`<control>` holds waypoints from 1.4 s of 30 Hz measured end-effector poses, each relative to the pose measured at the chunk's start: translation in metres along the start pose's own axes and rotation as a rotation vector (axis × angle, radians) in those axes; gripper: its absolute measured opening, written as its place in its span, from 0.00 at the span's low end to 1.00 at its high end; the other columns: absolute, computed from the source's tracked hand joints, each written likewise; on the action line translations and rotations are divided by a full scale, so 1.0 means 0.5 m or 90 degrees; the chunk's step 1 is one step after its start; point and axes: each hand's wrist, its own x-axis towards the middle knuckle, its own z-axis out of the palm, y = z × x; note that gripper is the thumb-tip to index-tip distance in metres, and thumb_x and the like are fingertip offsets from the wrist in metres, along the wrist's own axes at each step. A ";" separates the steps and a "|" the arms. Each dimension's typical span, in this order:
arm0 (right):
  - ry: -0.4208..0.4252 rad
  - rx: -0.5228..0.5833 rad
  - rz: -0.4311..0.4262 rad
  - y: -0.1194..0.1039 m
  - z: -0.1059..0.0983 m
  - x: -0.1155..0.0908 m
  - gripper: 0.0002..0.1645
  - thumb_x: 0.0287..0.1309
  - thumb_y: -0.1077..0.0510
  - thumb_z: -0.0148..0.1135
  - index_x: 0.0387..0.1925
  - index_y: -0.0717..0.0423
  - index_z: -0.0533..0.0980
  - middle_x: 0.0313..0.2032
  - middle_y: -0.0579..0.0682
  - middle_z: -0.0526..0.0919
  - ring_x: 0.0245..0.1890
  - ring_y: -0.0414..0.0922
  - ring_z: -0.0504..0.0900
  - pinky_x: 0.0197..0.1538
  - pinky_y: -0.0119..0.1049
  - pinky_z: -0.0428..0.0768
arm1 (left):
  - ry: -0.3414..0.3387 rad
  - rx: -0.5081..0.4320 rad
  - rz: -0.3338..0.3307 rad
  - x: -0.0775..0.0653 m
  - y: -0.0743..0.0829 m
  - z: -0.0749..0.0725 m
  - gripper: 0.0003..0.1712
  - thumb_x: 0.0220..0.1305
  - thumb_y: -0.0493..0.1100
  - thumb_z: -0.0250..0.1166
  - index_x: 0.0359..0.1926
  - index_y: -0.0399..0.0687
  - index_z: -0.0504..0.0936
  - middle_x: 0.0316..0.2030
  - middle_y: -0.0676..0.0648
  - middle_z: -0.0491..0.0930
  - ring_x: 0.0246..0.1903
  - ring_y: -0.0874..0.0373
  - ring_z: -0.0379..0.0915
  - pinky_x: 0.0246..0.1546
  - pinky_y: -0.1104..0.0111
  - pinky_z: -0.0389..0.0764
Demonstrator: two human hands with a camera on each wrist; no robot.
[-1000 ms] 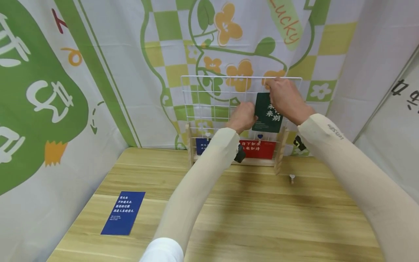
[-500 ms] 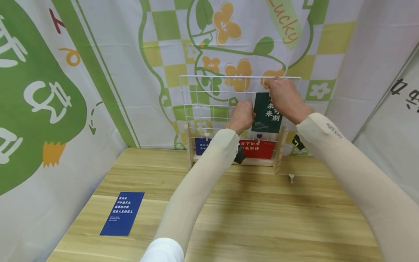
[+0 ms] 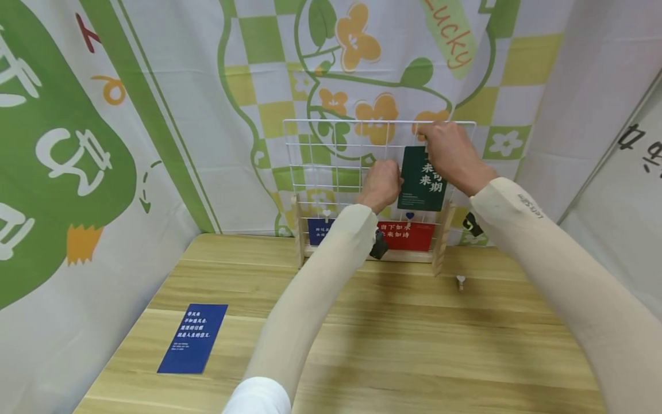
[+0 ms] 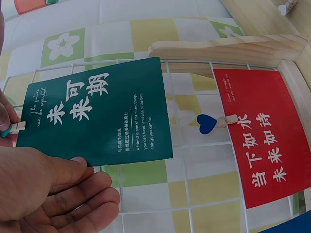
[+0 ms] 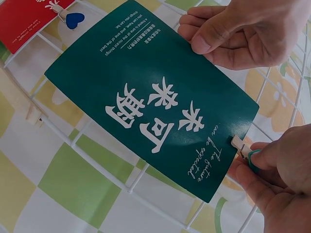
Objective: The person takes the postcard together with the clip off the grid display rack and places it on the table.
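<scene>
A green card (image 3: pixel 414 175) with white lettering lies upright against a white wire grid (image 3: pixel 336 121). My left hand (image 3: pixel 381 183) pinches the card's long side edge, thumb on its front, as the left wrist view shows. At the card's top edge, my right hand (image 3: pixel 452 155) pinches a small wooden clothespin (image 5: pixel 240 145) with a teal ornament, mostly hidden by the fingers. The clothespin's jaws overlap the card's edge. Below, a red card (image 4: pixel 272 141) hangs on the grid from a clothespin with a blue heart (image 4: pixel 207 124).
Wooden legs (image 3: pixel 442 244) hold the grid up on the wooden table (image 3: pixel 439 345). A blue card (image 3: pixel 317 233) hangs at the grid's lower left, partly behind my left arm. Another blue card (image 3: pixel 192 339) lies at the table's left. A white-heart clothespin (image 3: pixel 461 282) lies right of the stand.
</scene>
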 end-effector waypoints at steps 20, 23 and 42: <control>0.015 0.018 -0.024 0.010 -0.020 -0.001 0.16 0.61 0.71 0.47 0.43 0.60 0.80 0.37 0.62 0.84 0.32 0.57 0.83 0.36 0.49 0.80 | -0.002 -0.003 -0.002 0.002 0.005 0.001 0.10 0.64 0.47 0.57 0.30 0.50 0.81 0.31 0.52 0.82 0.31 0.62 0.77 0.30 0.70 0.76; 0.013 0.021 -0.020 0.011 -0.024 0.000 0.16 0.60 0.70 0.49 0.43 0.60 0.80 0.37 0.61 0.85 0.32 0.57 0.83 0.36 0.49 0.80 | -0.003 -0.002 -0.001 0.004 0.005 0.001 0.10 0.64 0.47 0.57 0.30 0.50 0.81 0.31 0.53 0.82 0.31 0.62 0.77 0.30 0.70 0.77; 0.014 0.019 0.003 0.002 -0.019 -0.004 0.13 0.57 0.72 0.51 0.37 0.62 0.81 0.35 0.62 0.85 0.32 0.57 0.84 0.38 0.48 0.81 | 0.008 -0.002 -0.006 0.001 -0.002 0.009 0.10 0.64 0.47 0.58 0.32 0.50 0.82 0.32 0.52 0.83 0.33 0.61 0.78 0.31 0.70 0.77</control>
